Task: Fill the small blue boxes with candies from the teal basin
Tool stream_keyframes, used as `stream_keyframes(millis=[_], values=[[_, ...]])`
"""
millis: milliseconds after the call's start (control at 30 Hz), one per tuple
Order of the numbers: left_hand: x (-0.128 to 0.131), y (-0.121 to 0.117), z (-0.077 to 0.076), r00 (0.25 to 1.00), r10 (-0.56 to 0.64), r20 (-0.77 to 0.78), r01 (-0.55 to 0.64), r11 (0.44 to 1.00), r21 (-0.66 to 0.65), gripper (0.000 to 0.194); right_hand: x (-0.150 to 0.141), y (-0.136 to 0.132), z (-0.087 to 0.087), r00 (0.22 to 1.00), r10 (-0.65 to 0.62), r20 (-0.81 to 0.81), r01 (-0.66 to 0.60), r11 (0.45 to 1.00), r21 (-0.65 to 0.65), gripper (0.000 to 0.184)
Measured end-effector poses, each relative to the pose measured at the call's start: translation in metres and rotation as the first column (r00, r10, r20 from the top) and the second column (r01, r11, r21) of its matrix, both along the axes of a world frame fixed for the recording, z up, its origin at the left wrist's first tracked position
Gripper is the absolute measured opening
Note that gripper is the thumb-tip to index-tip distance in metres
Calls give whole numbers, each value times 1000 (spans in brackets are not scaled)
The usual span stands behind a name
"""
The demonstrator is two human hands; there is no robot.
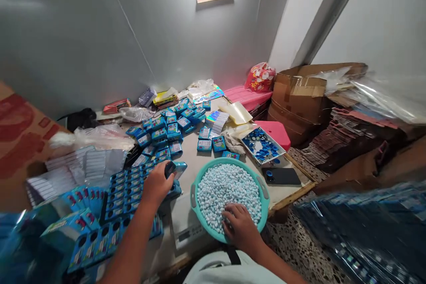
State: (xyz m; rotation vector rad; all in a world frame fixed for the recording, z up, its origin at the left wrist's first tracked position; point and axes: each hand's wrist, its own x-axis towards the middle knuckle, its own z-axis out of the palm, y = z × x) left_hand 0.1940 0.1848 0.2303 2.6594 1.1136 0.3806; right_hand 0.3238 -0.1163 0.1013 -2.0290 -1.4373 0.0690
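Observation:
My left hand (155,185) is closed around a small blue box (180,167), holding it above the left side of the table. A dark round part shows by its fingertips. Left of the turquoise basin (192,195), rows of upright blue boxes with dark round openings (124,191) stand close together beneath my left forearm. Small white and pale-blue pellets (229,182) fill the basin. My right hand (240,224) reaches over the basin's near rim, its curled fingers among the pellets and the fingertips partly hidden.
Blue packs (173,128) lie heaped at the back. To the right are a white tray of blue caps (262,145) and a black phone (282,176). A scale's display (188,233) shows beside the basin. Cardboard boxes (296,97) and stacked flat cartons (346,137) stand further right.

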Motion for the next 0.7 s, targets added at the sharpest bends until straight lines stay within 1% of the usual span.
stream_keyframes(millis=[33,67,100,133,200,300,367,433,500,533,633,700], values=[[-16,-20,4,999,48,4,-48,998,-31,44,0,-1,0,1000,7,1,-7,1000,-5,23],[-31,-38,4,995,96,0,-96,993,-65,44,0,-1,0,1000,14,6,-14,1000,-11,22],[-43,-55,1,990,142,-12,-142,985,-101,44,0,-2,0,1000,21,14,-21,1000,-15,21],[-54,-70,-5,984,178,-30,-181,974,-139,44,1,-2,1,999,28,25,-27,999,-17,20],[-69,-91,-25,971,230,-69,-240,947,-212,43,2,-3,1,998,40,50,-39,999,-17,18],[-76,-105,-59,965,249,-80,-261,926,-274,41,2,-4,0,995,60,77,-59,998,-14,17],[-75,-107,-79,978,201,-61,-210,930,-303,41,2,-5,-2,994,64,88,-63,998,-18,17],[-73,-106,-89,991,132,-22,-131,932,-337,45,2,-5,-3,993,67,97,-65,998,-24,17],[-74,-104,-91,992,115,45,-92,933,-348,52,2,-5,-4,992,73,104,-70,997,-28,17],[-76,-103,-90,987,137,88,-100,935,-340,55,1,-5,-4,991,76,106,-73,997,-32,17],[-88,-102,-78,935,262,239,-185,935,-302,53,1,-5,-3,991,74,110,-69,996,-48,17],[-99,-102,-71,884,340,320,-238,918,-317,48,0,-6,-2,991,75,113,-69,996,-56,17]])
